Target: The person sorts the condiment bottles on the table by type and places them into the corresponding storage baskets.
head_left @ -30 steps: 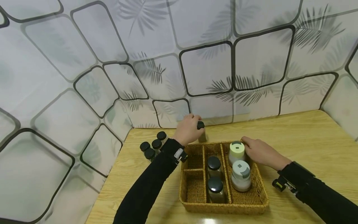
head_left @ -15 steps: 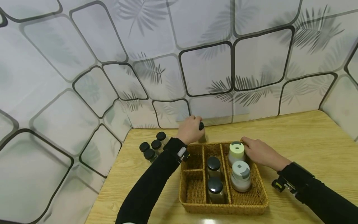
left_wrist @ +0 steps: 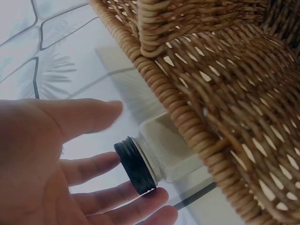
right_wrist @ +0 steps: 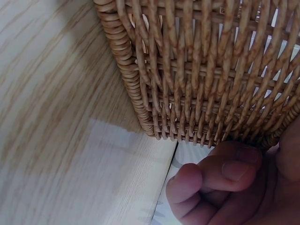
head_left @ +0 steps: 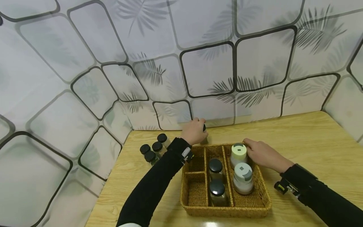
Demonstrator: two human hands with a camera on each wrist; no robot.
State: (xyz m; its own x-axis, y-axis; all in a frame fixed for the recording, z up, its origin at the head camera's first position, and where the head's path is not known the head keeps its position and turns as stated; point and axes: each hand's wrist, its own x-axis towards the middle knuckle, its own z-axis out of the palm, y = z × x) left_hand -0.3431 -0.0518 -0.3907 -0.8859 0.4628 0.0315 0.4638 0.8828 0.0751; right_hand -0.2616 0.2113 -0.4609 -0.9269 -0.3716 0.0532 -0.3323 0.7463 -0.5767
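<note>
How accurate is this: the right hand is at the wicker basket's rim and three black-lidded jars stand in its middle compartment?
Not three: the head view shows two black-lidded jars in the middle compartment of the wicker basket. The right hand is indeed at the rim.

1. Left sleeve: long, black, with a white patch at its lower end.
2. Right sleeve: long, black.
3. Left wrist device: small, black and pale grey.
4. Right wrist device: black, boxy, yellow-marked.

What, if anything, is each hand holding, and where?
The right hand grips the basket by its rim at the far right corner. The left hand holds nothing: its fingers touch the black lid of a jar, thumb apart.
</note>
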